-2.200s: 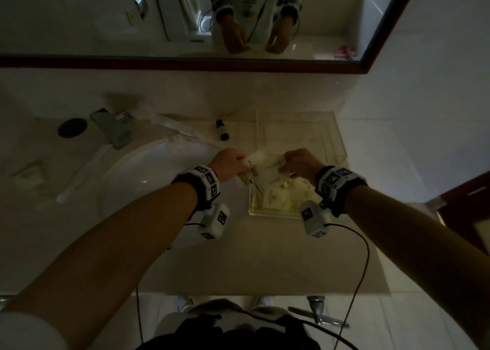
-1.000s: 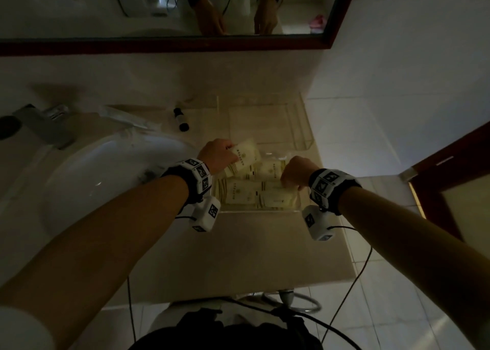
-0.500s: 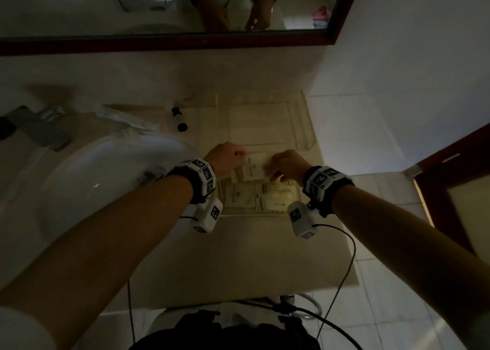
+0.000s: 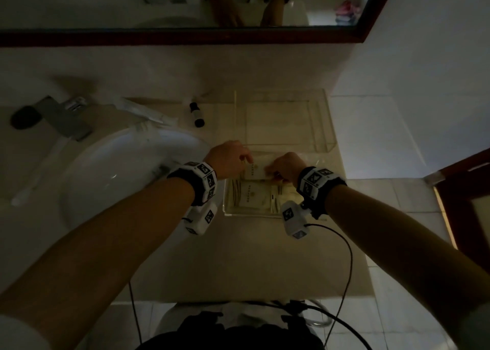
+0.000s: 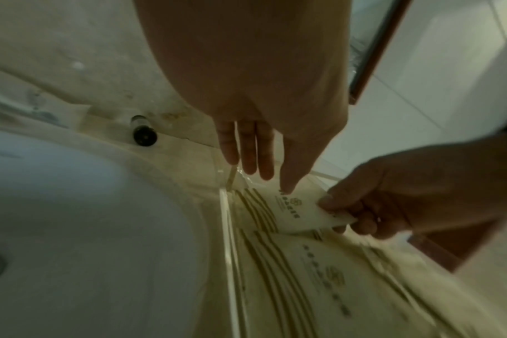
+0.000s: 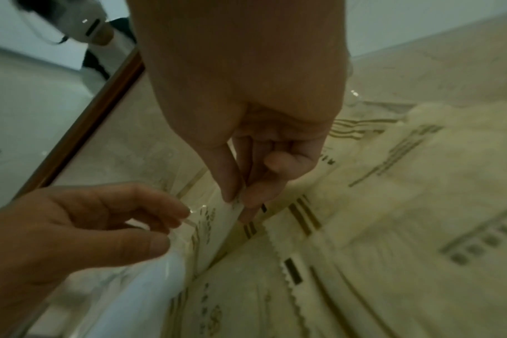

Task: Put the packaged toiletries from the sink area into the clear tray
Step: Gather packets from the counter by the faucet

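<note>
From the head view, the clear tray [image 4: 326,116] sits on the counter [image 4: 252,257] right of the white basin [image 4: 111,180], its far half bare, its near half filled with cream packets [image 4: 254,198]. Counter lies free in front of the tray; a wall closes the right side. A small dark-capped bottle [image 4: 196,114] lies just left of the tray's far corner. Both hands meet over the tray's middle on one packet [image 4: 256,170], the left hand [image 4: 229,160] at its left end, the right hand [image 4: 285,165] at its right.

From the left wrist, the left hand's fingers [image 5: 248,148] reach down straight, one tip touching the packet [image 5: 292,212] beside the tray's left wall [image 5: 227,228].

From the right wrist, the right hand [image 6: 246,160] pinches the packet's edge [image 6: 217,219] between thumb and curled fingers above the stacked packets [image 6: 391,228]; the left hand [image 6: 81,224] hangs loosely curled at its other end.
</note>
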